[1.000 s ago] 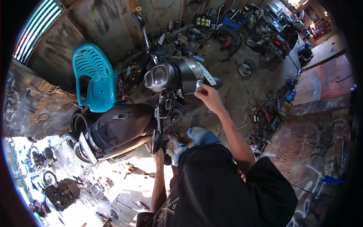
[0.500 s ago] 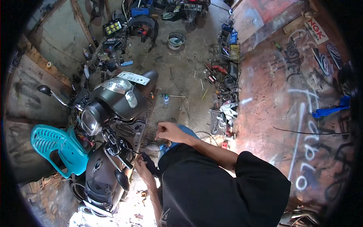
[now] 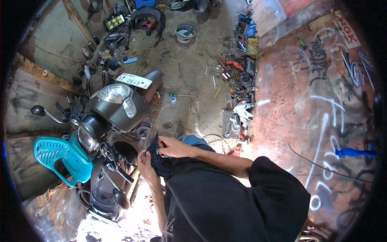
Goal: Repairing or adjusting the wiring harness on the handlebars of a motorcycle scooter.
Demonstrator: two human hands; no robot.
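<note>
Both hands are together in front of my torso, at a dark cloth [image 3: 160,166]. My left hand [image 3: 144,162] is closed on its left edge with the fingers pointing up. My right hand [image 3: 174,147] comes from the right and grips the upper part, its fingers bent round the fabric. Part of the cloth is hidden behind the hands and blends with my black shirt. Just left of my left hand is the handlebar grip [image 3: 125,176] of a dark grey scooter [image 3: 117,105], with a round mirror [image 3: 121,199] below it.
A turquoise plastic chair [image 3: 52,151] stands beyond the scooter. On the floor ahead lie a screwdriver [image 3: 185,95] and a small bottle [image 3: 173,100]. A bucket [image 3: 186,34] stands farther off. Tools and white gloves [image 3: 243,111] line the right wall.
My right hand has moved down and left onto the cloth. My left hand has risen with the cloth, up and slightly left. The whole view has shifted a little.
</note>
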